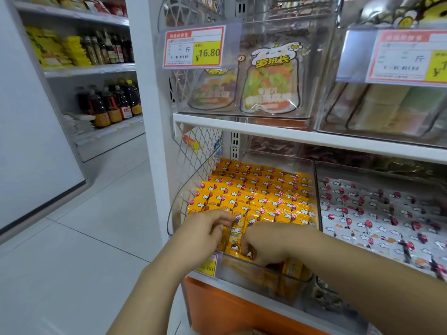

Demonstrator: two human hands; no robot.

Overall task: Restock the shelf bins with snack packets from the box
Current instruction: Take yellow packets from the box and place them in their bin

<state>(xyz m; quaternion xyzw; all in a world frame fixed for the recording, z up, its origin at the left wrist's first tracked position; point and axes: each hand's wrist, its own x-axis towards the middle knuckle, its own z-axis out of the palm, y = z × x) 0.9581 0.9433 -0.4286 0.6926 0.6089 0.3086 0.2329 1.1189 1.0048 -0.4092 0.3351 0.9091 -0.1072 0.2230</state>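
A clear shelf bin (pixel 266 274) on the lower shelf holds rows of upright yellow snack packets (pixel 254 189). At its front edge both hands grip yellow packets (pixel 235 238) standing in the front row. My left hand (pixel 205 232) pinches them from the left side. My right hand (pixel 268 243) is curled over them from the right, fingers down inside the bin. The box is not in view.
A second clear bin with white packets (pixel 377 213) sits to the right. Above, an upper shelf (pixel 290 134) carries bins of candy bags (pixel 271 81) with price tags (pixel 193 47). A white wire side panel (pixel 193 160) borders the bin's left. An aisle floor and bottle shelves (pixel 108 102) lie left.
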